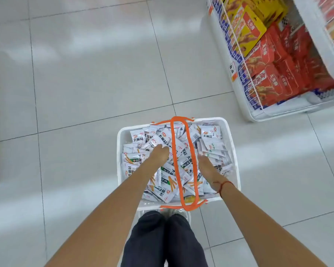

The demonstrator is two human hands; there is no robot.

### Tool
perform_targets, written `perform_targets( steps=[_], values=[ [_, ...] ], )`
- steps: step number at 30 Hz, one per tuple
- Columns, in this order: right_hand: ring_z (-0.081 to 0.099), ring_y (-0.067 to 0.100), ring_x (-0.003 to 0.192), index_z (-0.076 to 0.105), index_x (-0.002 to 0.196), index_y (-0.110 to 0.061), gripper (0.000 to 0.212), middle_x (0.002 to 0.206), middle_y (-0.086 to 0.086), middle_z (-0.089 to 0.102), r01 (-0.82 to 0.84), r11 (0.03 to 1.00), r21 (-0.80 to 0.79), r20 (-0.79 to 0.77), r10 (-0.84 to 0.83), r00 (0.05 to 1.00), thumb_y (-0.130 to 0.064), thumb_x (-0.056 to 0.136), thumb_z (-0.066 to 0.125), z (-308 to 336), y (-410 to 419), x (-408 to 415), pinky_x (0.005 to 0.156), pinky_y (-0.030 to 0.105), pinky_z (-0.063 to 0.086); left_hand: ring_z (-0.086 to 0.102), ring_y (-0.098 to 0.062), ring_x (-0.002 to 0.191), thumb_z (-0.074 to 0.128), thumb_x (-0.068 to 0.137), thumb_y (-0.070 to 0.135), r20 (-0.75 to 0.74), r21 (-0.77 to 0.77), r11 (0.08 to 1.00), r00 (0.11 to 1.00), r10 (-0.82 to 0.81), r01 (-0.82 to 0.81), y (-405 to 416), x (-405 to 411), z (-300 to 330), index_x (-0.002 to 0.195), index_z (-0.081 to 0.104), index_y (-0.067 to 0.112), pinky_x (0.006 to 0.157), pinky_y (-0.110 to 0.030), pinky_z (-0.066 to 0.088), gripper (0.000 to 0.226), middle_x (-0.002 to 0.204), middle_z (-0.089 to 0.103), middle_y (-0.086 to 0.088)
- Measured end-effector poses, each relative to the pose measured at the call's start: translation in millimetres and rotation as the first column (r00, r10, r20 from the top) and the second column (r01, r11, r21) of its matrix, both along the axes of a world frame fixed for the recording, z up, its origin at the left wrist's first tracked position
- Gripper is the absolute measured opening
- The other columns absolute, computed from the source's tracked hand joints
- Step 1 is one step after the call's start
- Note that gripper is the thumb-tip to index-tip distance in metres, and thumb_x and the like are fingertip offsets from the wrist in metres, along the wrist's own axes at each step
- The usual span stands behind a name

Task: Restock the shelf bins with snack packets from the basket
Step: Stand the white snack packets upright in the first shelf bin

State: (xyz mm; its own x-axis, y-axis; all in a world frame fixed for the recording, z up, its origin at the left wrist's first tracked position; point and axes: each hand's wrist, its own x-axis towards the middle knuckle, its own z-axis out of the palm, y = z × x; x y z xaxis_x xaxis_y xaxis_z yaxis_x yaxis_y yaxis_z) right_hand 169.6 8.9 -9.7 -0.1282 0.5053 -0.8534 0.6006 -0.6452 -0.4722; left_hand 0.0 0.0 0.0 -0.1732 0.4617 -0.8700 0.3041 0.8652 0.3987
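A white plastic basket (119,155) with orange handles (175,162) stands on the floor just in front of my feet. It is filled with several small white snack packets (210,134). Both my arms reach down into it, one on each side of the handles. My left hand (159,154) lies on the packets left of the handles, fingertips pointing down into the pile. My right hand (205,164) is pushed in among the packets right of the handles, its fingers hidden. Whether either hand grips a packet cannot be seen.
A low white shelf (245,110) with a wire front stands at the upper right, holding red boxes (268,81) and yellow boxes (249,29). Pale floor tiles (94,74) stretch to the left and ahead. My dark trouser legs (162,239) are below the basket.
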Motion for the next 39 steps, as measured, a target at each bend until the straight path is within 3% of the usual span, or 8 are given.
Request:
perform_targets(
  steps=[3, 8, 14, 16, 19, 23, 28, 39],
  values=[
    [0.018, 0.024, 0.145, 0.016, 0.152, -0.022, 0.062, 0.156, 0.001, 0.019, 0.048, 0.992, -0.118, -0.105, -0.060, 0.993, -0.054, 0.099, 0.018, -13, -5, -4, 0.117, 0.046, 0.016, 0.026, -0.032, 0.142, 0.015, 0.105, 0.039, 0.076, -0.066, 0.995, 0.994, 0.083, -0.078, 0, 10, -13, 0.150, 0.021, 0.001, 0.114, -0.040, 0.021, 0.059, 0.155, 0.024, -0.016],
    [0.037, 0.027, 0.133, -0.003, 0.150, -0.018, 0.139, 0.151, 0.010, 0.030, 0.056, 0.997, -0.049, -0.039, -0.058, 0.998, -0.072, 0.049, 0.076, -14, -13, -4, 0.110, 0.041, 0.031, 0.051, -0.020, 0.117, 0.009, 0.104, 0.042, 0.180, -0.041, 0.997, 0.981, 0.072, -0.066, 5, 23, 5, 0.136, 0.044, 0.006, 0.097, -0.032, 0.039, 0.059, 0.126, 0.053, -0.009],
    [0.053, 0.013, 0.085, 0.038, 0.113, -0.018, 0.044, 0.098, 0.001, 0.050, -0.082, 0.996, 0.047, -0.102, 0.086, 0.991, -0.020, 0.084, 0.072, -14, -33, -27, 0.073, 0.028, 0.048, 0.047, -0.005, 0.066, 0.038, 0.103, 0.026, 0.082, 0.150, 0.989, 0.997, 0.001, -0.013, 9, 31, -1, 0.149, 0.030, 0.015, 0.053, -0.010, 0.039, 0.049, 0.087, 0.049, 0.009],
    [0.056, 0.013, 0.071, 0.046, 0.109, -0.013, 0.020, 0.085, 0.003, 0.057, 0.017, 0.999, 0.036, -0.090, -0.013, 0.996, -0.008, 0.092, 0.056, -20, -37, -29, 0.072, 0.034, 0.053, 0.056, -0.009, 0.082, 0.049, 0.099, 0.028, 0.086, 0.132, 0.982, 0.988, 0.128, -0.138, 9, 27, -4, 0.146, 0.031, 0.012, 0.070, -0.014, 0.046, 0.053, 0.098, 0.054, 0.005],
    [0.063, 0.013, 0.072, 0.056, 0.112, -0.007, 0.017, 0.085, 0.006, 0.064, 0.134, 0.982, -0.132, -0.203, -0.159, 0.966, -0.006, 0.098, 0.046, -14, -30, -22, 0.058, 0.016, 0.049, 0.052, -0.023, 0.121, 0.052, 0.096, 0.039, 0.271, -0.067, 0.958, 0.919, 0.288, -0.280, 13, 25, -11, 0.132, 0.049, 0.009, 0.107, -0.037, 0.037, 0.047, 0.128, 0.056, -0.006],
    [0.065, 0.014, 0.068, 0.063, 0.099, -0.005, 0.016, 0.077, 0.005, 0.067, 0.144, 0.946, -0.289, -0.262, -0.223, 0.939, -0.019, 0.092, 0.062, -8, -26, -17, 0.062, 0.017, 0.052, 0.061, -0.015, 0.096, 0.053, 0.096, 0.037, 0.477, -0.190, 0.913, 0.779, 0.408, -0.362, 11, 24, -9, 0.107, 0.057, 0.015, 0.090, -0.031, 0.048, 0.025, 0.107, 0.066, -0.002],
    [0.050, 0.011, 0.049, 0.053, 0.071, -0.011, 0.023, 0.057, 0.002, 0.054, 0.131, 0.976, -0.175, -0.172, -0.161, 0.972, -0.019, 0.084, 0.071, -11, -33, -27, 0.053, 0.018, 0.046, 0.057, -0.014, 0.080, 0.052, 0.096, 0.035, 0.419, -0.217, 0.907, 0.805, 0.420, -0.360, 17, 28, 3, 0.097, 0.054, 0.016, 0.080, -0.031, 0.049, 0.019, 0.084, 0.060, 0.000],
    [0.049, 0.012, 0.045, 0.057, 0.079, -0.008, 0.017, 0.049, 0.000, 0.056, 0.070, 0.965, -0.252, -0.143, -0.109, 0.984, -0.019, 0.093, 0.057, 50, -72, -30, 0.052, 0.022, 0.040, 0.054, -0.015, 0.074, 0.047, 0.096, 0.020, 0.295, -0.308, 0.877, 0.840, 0.456, -0.368, -19, 26, 70, 0.087, 0.052, 0.012, 0.069, -0.028, 0.049, 0.014, 0.081, 0.058, -0.002]
  ],
)
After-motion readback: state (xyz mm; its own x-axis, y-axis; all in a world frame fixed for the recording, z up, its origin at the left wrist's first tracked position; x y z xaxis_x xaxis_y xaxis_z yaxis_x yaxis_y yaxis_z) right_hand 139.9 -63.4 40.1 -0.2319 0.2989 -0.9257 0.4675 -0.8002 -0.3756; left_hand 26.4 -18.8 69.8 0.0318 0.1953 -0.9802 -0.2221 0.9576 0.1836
